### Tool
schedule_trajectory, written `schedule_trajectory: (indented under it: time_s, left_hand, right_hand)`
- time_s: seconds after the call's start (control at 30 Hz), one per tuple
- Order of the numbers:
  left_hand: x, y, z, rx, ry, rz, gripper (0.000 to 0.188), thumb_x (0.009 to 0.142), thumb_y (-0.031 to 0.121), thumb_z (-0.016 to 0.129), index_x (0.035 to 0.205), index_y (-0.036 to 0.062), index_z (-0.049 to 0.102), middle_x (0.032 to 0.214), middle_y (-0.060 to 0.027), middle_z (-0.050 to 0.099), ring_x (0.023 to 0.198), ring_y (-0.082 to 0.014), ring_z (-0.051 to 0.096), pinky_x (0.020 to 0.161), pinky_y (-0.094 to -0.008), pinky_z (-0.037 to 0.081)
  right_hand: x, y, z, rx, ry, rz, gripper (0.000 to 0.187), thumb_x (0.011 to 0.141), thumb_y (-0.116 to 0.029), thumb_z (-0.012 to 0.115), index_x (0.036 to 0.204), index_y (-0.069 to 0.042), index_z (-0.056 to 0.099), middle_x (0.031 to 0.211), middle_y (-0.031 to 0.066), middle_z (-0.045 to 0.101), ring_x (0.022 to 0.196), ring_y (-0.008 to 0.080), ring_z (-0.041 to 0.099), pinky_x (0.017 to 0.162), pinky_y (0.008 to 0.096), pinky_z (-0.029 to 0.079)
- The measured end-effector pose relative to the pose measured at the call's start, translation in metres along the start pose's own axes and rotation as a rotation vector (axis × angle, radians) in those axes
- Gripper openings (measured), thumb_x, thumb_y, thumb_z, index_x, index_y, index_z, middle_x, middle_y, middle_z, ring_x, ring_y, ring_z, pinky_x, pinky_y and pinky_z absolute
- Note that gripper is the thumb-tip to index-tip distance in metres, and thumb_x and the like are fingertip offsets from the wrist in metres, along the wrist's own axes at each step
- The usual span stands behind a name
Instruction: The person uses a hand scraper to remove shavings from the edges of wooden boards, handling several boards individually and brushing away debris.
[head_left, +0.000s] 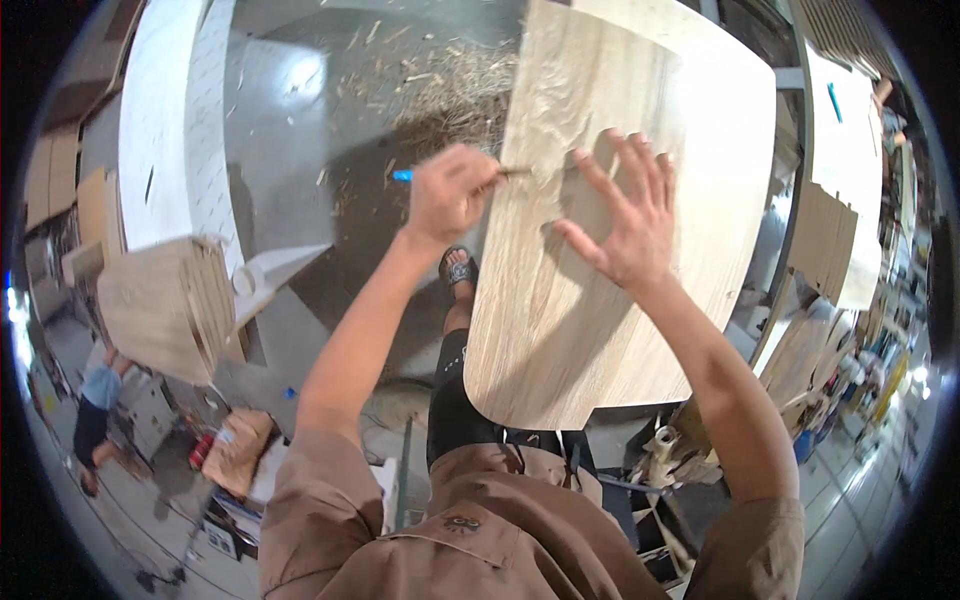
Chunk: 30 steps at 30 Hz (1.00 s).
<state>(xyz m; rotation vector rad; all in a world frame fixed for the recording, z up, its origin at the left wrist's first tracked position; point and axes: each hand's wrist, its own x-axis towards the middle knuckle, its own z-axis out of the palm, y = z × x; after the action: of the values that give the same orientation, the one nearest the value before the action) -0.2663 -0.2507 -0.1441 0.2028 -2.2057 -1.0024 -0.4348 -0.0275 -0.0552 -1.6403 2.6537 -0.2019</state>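
Observation:
A light wood-grain board (pixel 560 330) with a rounded near corner lies in front of me, overlapping a paler board (pixel 735 190). Closed around a slim tool with a blue end (pixel 402 176), my left hand (pixel 446 195) is beside the upper board's left edge. The tool's thin dark tip reaches over that edge; its exact kind is hidden by the fingers and some blur. My right hand (pixel 635 235) rests on the wood grain, fingers spread and holding nothing. It casts a shadow across the board.
Wood shavings (pixel 455 115) litter the floor beyond the board. At left stand a stack of cut panels (pixel 160 305) and a long white panel (pixel 155 130). Another person (pixel 95 415) is at the far lower left. Panels and a blue item (pixel 834 103) sit at right.

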Motion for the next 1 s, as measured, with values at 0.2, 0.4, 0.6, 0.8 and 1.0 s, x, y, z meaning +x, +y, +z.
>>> schedule_trajectory:
  time_s: [0.2,0.4,0.6,0.8,1.0]
  left_hand:
    - [0.147,-0.092,0.032,0.136,-0.024,0.047,0.018,0.099,0.013,0.075,0.117,0.0089,0.075,0.102,-0.0118,0.079,0.088,-0.0325,0.076,0.076,-0.0431,0.061]
    - [0.238,-0.141,0.045,0.11,-0.2,-0.191,0.039,0.11,0.025,0.06,0.147,0.02,0.071,0.11,-0.0174,0.08,0.098,-0.0382,0.077,0.084,-0.0471,0.059]
    - [0.19,-0.127,0.027,-0.272,-0.001,-0.232,0.034,0.107,0.012,0.066,0.14,0.0116,0.073,0.118,-0.0128,0.08,0.099,-0.0295,0.077,0.089,-0.0383,0.06]
    - [0.188,-0.084,0.015,-0.03,-0.202,-0.117,0.038,0.113,0.024,0.059,0.146,0.0096,0.07,0.122,-0.0159,0.08,0.107,-0.0303,0.078,0.092,-0.0418,0.059]
    - [0.097,-0.036,0.0,-0.027,-0.274,0.101,0.047,0.097,-0.005,0.059,0.135,0.0116,0.078,0.127,-0.0072,0.081,0.114,-0.0336,0.073,0.104,-0.0435,0.055]
  right_hand:
    - [0.004,0.0,-0.009,0.096,-0.022,0.026,0.078,0.089,-0.08,0.069,0.155,-0.038,0.063,0.172,0.0073,0.043,0.162,0.035,0.034,0.136,0.062,0.017]
    - [0.002,0.001,-0.007,0.12,-0.007,0.048,0.076,0.089,-0.081,0.068,0.155,-0.041,0.063,0.172,0.0062,0.044,0.163,0.0327,0.034,0.137,0.061,0.015]
    - [0.002,-0.003,-0.008,0.126,-0.03,0.051,0.076,0.09,-0.081,0.067,0.155,-0.041,0.063,0.172,0.0054,0.045,0.163,0.032,0.033,0.138,0.0596,0.014]
    - [0.001,0.002,-0.003,0.07,-0.029,0.031,0.076,0.093,-0.083,0.062,0.157,-0.043,0.06,0.171,0.0038,0.045,0.164,0.0312,0.032,0.139,0.0574,0.014]
    - [-0.005,0.009,0.002,0.029,0.03,0.013,0.073,0.095,-0.082,0.061,0.16,-0.048,0.056,0.171,0.0019,0.045,0.164,0.0277,0.032,0.139,0.0548,0.017]
